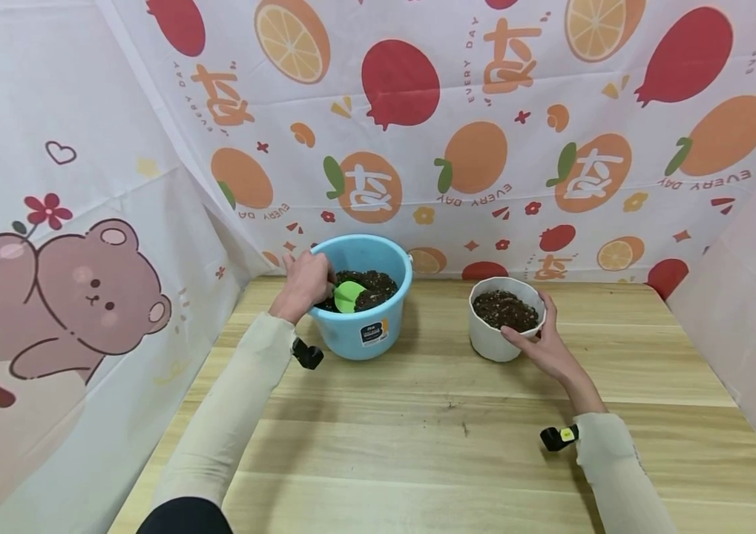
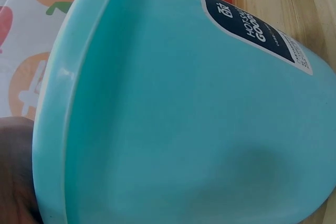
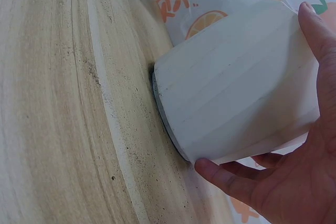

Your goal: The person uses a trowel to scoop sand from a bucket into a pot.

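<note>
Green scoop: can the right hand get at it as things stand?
Likely not: the right hand holds the white pot, and the green scoop sits inside the blue bucket, with the left hand over the scoop's other end. The bucket's open top might allow a reach from above.

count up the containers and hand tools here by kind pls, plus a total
Buckets: 1, the light blue bucket
Pots: 1, the white pot
Scoops: 1, the green scoop, partly in the bucket's soil
Total: 3
</note>
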